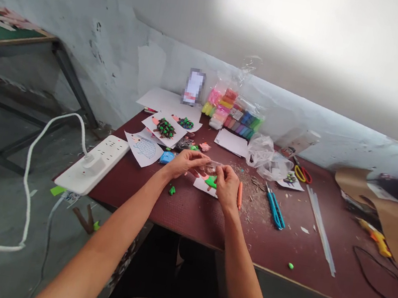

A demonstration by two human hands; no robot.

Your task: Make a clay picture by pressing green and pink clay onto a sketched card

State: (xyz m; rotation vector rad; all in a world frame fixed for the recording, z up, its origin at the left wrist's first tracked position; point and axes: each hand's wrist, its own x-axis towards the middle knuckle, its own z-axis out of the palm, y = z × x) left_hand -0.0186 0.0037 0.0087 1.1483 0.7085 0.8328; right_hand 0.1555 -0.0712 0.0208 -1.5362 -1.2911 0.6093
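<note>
Pinched between my left hand and my right hand is a small transparent plastic wrapper; what it contains is too small to make out. Just under my hands lies a white card with a green and pink clay animal shape, partly covered by my fingers. A lump of green clay sits on the table below my left hand. An orange stick-like tool lies beside my right hand. Left of my hands is a blue clay packet, and a pink clay lump rests behind them.
Finished-looking clay hedgehog cards and a hedgehog drawing lie left, near a white power strip. Packs of coloured clay stand by the wall. Teal-handled scissors, glue sticks and a yellow glue gun lie right.
</note>
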